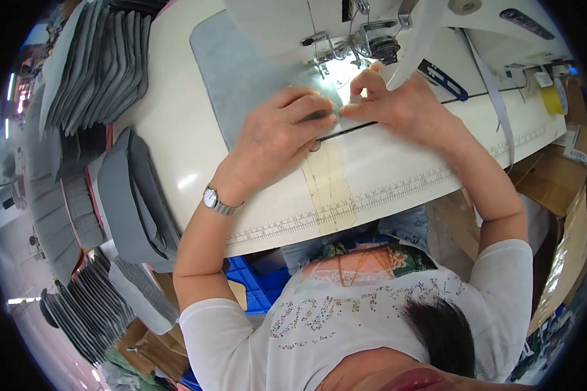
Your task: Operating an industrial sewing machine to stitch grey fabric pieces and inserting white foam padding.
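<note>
Just beyond the fingers (pixel 304 106), white glare (pixel 340 77) swallows the detail, above them the sewing machine (pixel 277 21) runs off the top edge, and beneath them the left hand (pixel 274 133) hides part of the grey panel (pixel 231 75)!

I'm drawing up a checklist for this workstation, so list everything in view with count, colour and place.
Sewing machine: one, white, top centre
Table: one, white, centre
Fabric panel: one, grey-blue, on the table
Fabric stacks: several, grey, left
Ruler scale: one, dark marks, table's near edge
Tape strip: one, pale yellow, table's near edge
Tool: one, dark blue, table's right half
Ribbon: one, white, right
Tape roll: one, yellow, far right
Cardboard: count unclear, brown, right
Crate: blue, below the table
Shirt: one, white, bottom
Watch: one, silver, left wrist
Left hand: one, bare, on the fabric panel
Right hand: one, bare, beside the lit sewing area
</note>
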Tool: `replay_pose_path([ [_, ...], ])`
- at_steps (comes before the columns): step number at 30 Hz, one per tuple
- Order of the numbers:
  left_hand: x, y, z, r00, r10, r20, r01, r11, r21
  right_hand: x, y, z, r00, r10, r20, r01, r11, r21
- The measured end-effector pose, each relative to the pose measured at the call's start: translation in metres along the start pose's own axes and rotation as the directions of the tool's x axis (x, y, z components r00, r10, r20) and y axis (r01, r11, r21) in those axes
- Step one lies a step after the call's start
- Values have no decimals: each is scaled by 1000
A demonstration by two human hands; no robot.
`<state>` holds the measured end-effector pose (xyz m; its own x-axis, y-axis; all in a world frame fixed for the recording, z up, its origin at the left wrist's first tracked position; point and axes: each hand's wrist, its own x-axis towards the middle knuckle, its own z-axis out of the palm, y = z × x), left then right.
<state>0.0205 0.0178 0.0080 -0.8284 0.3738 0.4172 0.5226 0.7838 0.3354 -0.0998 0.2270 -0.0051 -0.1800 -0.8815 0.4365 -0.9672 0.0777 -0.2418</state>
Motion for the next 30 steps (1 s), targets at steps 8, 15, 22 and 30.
replay_pose_path([
  [8,-3,-5,-3,999,19,26,-18,998,-54,2,-6,-5,998,-7,64,14,995,-102],
  [15,5,-15,-2,1000,-20,5,20,999,-49,8,-5,-5,999,-23,-28,17,977,-214],
  [22,7,-30,-2,996,-88,26,87,995,41,3,4,19,994,64,-91,-89,947,-310],
  [30,8,-13,5,991,-124,-57,132,980,150,3,1,23,987,142,-80,-161,928,-337],
])
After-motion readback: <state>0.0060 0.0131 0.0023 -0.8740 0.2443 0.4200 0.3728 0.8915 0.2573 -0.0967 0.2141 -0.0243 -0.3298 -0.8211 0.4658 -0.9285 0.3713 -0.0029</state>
